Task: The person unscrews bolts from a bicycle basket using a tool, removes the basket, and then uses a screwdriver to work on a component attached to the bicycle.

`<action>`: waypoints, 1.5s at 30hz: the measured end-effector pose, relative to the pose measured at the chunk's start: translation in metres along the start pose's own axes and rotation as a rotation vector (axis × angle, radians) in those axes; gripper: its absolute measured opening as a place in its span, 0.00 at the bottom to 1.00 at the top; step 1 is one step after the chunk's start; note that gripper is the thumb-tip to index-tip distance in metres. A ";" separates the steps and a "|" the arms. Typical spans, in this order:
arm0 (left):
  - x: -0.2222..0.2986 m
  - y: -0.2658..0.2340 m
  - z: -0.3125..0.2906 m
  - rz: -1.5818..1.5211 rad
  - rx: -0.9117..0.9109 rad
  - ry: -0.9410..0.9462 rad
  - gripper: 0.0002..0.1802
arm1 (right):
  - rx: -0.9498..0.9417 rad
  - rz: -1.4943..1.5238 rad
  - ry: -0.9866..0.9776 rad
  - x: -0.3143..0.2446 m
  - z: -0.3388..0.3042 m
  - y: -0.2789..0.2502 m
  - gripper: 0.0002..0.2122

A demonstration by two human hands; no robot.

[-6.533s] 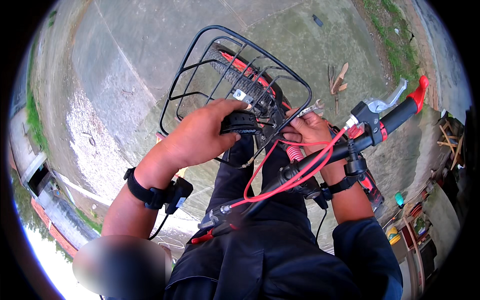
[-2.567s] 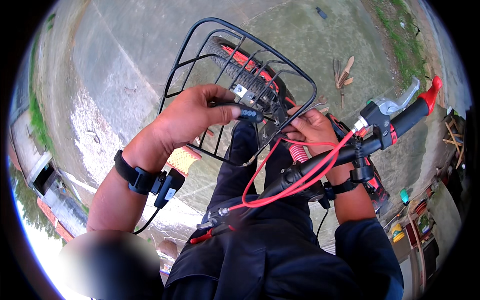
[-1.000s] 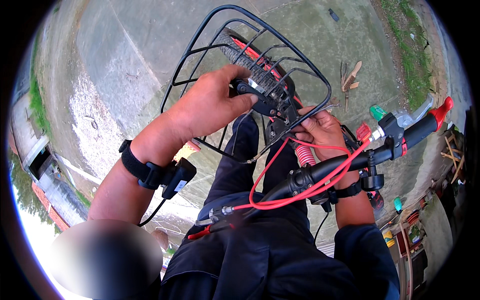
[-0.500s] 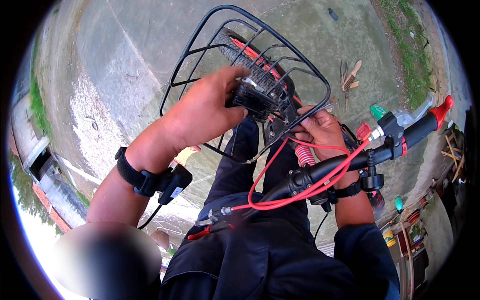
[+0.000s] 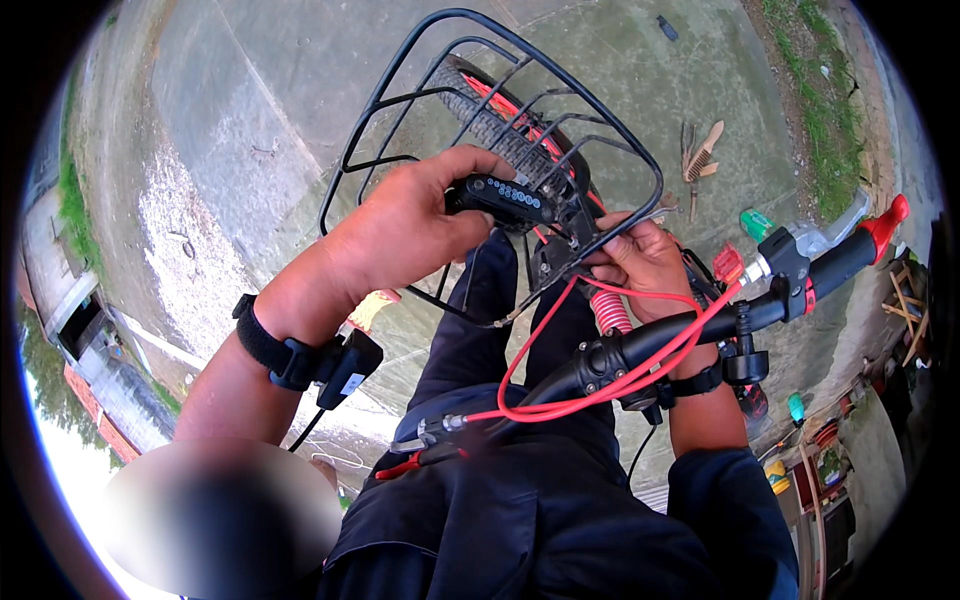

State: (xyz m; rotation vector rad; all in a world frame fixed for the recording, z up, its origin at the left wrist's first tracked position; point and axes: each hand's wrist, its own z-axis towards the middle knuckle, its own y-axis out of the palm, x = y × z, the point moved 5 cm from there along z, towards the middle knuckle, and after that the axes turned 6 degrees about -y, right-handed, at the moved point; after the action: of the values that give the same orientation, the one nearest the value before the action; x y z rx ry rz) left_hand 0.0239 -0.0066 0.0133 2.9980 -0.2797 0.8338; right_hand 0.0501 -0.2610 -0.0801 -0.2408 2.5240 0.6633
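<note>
My left hand (image 5: 425, 200) is closed around a black folding multi-tool (image 5: 512, 200), which lies over the bars inside a black wire basket (image 5: 400, 65). The tool's far end comes close to a dark bracket (image 5: 570, 225) at the basket's lower side; whether it touches a bolt there I cannot make out. At the basket's near right rim, my right hand (image 5: 640, 255) has its fingers closed beside that bracket. What they grip is partly hidden. Under the basket shows the bicycle's front wheel (image 5: 475, 110), with a black tyre and red rim.
The bicycle's black handlebar (image 5: 650, 340) slants across the front of my body, with red cables (image 5: 600, 395) looping over it. A red-tipped brake lever (image 5: 885, 222) sticks out at the right. On the concrete floor lie a wooden-handled brush (image 5: 706, 150) and a green object (image 5: 756, 224).
The multi-tool has turned in my left hand, so its broad marked side now faces up. My left fingers have shifted slightly lower over it. The right hand stays at the rim.
</note>
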 end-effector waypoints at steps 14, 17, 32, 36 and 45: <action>-0.015 -0.007 0.019 0.047 -0.029 0.069 0.29 | 0.002 0.011 -0.002 0.001 0.001 0.000 0.09; -0.006 -0.010 0.022 0.230 -0.080 0.064 0.32 | -0.005 0.011 -0.006 0.001 0.001 -0.001 0.09; 0.019 0.003 0.020 0.750 0.208 0.509 0.21 | 0.013 0.005 -0.020 -0.001 -0.001 0.001 0.09; 0.025 0.014 0.017 0.839 0.314 0.661 0.20 | 0.005 0.027 -0.028 0.002 0.001 -0.002 0.09; 0.028 0.007 0.009 0.558 0.258 0.625 0.16 | -0.010 0.041 0.000 -0.003 -0.001 0.003 0.09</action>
State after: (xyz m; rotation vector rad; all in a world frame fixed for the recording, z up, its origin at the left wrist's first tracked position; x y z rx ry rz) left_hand 0.0511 -0.0188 0.0196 2.6774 -1.0656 1.9090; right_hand 0.0513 -0.2592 -0.0767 -0.1924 2.5320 0.6915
